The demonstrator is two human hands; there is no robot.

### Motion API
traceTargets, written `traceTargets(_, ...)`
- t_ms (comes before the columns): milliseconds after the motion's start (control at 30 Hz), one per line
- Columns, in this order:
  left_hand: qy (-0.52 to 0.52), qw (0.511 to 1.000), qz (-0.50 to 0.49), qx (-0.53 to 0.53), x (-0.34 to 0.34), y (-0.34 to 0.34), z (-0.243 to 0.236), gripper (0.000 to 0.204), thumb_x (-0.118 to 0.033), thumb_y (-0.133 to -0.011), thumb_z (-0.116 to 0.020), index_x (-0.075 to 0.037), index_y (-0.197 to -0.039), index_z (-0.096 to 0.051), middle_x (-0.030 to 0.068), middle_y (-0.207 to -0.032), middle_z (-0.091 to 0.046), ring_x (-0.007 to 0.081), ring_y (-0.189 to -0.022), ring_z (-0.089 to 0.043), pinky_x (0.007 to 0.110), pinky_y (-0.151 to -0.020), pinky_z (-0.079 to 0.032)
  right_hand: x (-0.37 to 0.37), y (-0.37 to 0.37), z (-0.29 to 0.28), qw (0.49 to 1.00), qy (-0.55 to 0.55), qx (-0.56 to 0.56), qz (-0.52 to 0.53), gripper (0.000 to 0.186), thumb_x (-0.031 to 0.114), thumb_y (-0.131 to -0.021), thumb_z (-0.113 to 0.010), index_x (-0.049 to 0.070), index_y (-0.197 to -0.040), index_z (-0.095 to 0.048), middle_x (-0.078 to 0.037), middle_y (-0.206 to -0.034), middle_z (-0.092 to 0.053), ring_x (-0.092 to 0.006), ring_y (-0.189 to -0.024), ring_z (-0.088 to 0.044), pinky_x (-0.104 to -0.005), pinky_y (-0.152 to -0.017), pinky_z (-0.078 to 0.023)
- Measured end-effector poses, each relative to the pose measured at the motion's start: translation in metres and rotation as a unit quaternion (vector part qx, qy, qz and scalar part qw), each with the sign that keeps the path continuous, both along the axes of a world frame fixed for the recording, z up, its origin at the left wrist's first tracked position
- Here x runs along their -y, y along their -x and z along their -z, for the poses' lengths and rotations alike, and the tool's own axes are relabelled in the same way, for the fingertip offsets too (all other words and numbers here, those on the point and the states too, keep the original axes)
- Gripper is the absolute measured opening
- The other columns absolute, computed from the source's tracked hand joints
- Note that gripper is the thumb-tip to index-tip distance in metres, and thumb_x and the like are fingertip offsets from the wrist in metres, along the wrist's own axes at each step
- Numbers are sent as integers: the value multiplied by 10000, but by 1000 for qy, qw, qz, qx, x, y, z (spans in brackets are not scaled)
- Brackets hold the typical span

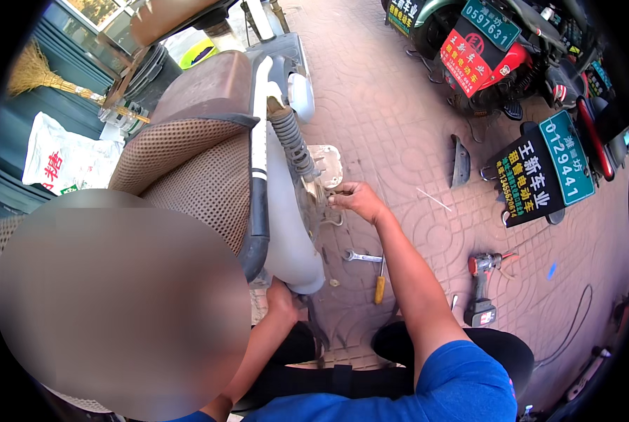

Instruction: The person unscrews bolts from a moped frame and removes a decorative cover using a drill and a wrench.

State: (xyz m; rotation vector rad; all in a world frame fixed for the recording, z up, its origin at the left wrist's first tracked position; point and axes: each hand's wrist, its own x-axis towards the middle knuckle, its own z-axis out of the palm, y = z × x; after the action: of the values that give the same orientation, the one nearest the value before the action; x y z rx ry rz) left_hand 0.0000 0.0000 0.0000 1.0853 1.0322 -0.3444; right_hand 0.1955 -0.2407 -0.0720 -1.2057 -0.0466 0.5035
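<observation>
Both hands (353,199) on scooter (286,239) rear

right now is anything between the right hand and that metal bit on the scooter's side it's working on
Nothing visible is in the way. The right hand already has its fingertips on the small metal part beside the coil shock absorber. The left hand is lower down, under the white rear body panel.

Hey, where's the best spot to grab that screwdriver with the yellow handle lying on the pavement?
Probably the yellow handle of the screwdriver, the thicker end lying nearer the person. Come from above with fingers across it; it lies flat on the paving, apart from the wrench.
</observation>
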Motion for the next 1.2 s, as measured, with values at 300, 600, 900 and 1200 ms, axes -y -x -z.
traceTargets(300,-38,999,-18,12,-17,8,17,363,-502,-1035,-459,-186,-1140,-602,5,-1021,-666,197,-855,-611,369,-661,-395,-16,4,-14,994,60,60,65,378,47,-808,-823,-28,-1162,-715,-65,-1039,-747,-128,-910,-683,-299,-833,-567)
traceTargets(600,-62,998,3,16,-17,7,31,390,-503,-1041,-433,-173,-1132,-620,12,-992,-679,191,-812,-618,364,-631,-410,-6,10,-19,997,48,38,51,277,82,-837,-799,-19,-1088,-736,-59,-970,-748,-123,-872,-684,-289,-806,-560)
traceTargets(900,-73,997,-3,22,-27,7,46,402,-493,-1050,-414,-157,-1120,-622,23,-970,-677,189,-788,-615,360,-599,-410,-8,9,-14,996,51,46,51,262,138,-883,-789,-22,-1083,-730,-60,-932,-735,-130,-808,-677,-295,-756,-575)
traceTargets(1200,-79,997,3,25,-35,8,63,391,-488,-1055,-407,-168,-1138,-615,23,-999,-673,199,-832,-628,365,-632,-416,-10,13,-15,996,50,46,59,310,192,-894,-791,-26,-1108,-738,-55,-935,-737,-118,-798,-661,-289,-729,-565)
